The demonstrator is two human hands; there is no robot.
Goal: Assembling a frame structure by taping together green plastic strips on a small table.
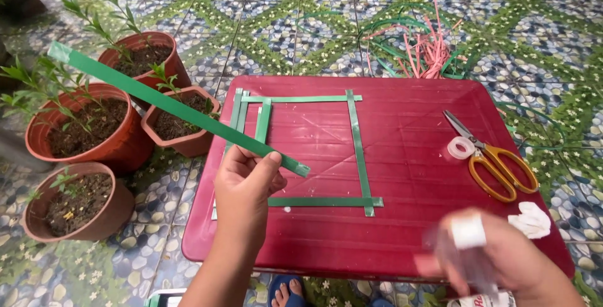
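Note:
My left hand (pixel 245 184) holds a long green strip (pixel 169 105) that slants up to the left, over the plant pots. My right hand (pixel 496 257), blurred by motion, grips a small white-capped bottle (pixel 468 231) near the front right corner of a dark red tray (pixel 408 131). On the tray lies a square frame of green strips (pixel 359 150), with extra strips doubled along its left side.
Yellow-handled scissors (pixel 493 159) and a roll of clear tape (pixel 460 148) lie on the tray's right side, a crumpled white tissue (pixel 531 219) below them. Several terracotta pots (pixel 94 131) with plants stand at left. Loose pink and green strips (pixel 421 46) lie behind the tray.

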